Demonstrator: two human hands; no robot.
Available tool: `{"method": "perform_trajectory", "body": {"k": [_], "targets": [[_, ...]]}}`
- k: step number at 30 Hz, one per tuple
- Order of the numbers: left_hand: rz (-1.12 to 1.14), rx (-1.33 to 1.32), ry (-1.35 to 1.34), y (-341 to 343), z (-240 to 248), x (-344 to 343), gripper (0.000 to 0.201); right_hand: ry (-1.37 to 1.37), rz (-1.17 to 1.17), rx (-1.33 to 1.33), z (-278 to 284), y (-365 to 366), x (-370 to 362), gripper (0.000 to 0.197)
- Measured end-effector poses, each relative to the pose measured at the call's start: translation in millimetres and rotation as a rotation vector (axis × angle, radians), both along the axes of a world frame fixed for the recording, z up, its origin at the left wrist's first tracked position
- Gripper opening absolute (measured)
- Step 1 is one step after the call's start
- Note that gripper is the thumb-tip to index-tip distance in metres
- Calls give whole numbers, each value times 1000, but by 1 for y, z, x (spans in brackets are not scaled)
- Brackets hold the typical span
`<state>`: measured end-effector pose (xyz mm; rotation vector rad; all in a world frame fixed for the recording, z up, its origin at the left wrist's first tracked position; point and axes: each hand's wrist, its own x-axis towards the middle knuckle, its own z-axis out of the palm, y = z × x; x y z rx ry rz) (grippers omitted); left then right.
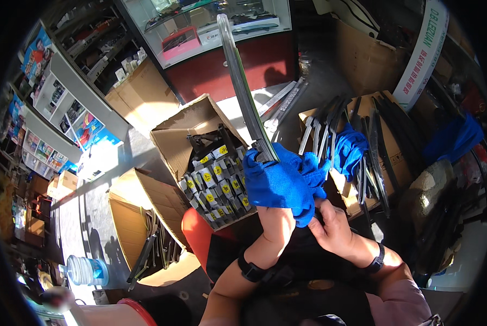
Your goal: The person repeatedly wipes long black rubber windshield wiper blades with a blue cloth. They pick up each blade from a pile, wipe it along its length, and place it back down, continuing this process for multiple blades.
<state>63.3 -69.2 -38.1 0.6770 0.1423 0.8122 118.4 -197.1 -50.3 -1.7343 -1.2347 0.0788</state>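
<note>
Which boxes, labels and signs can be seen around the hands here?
Open cardboard box: left of the hands, brown, flaps up.
Yellow-and-white labels: on the dark parts packed inside it.
Second open cardboard box: lower left, brown.
Banner sign: upper right, long, white with green and red print.
Posters: far left wall, colourful.

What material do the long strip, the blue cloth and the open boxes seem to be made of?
Wiper blade: looks like bare metal, since the long strip glints grey in the sun; possibly with a rubber edge.
Blue cloth: soft fuzzy textile, likely microfibre, folding around the left hand.
Open boxes: brown corrugated cardboard, matte, with bent flaps.
</note>
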Motion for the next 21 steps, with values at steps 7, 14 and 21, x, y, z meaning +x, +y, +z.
{"method": "perform_trajectory", "body": {"k": [7,14,21], "targets": [[336,307,48,22,20,-33,30,-208,19,-52,34,0,-26,19],[103,-113,-51,11,11,-52,21,-243,-23,-137,29,2,-32,21],[153,173,-76,31,-15,-72,22,-316,94,-157,37,-1,-36,24]]}}
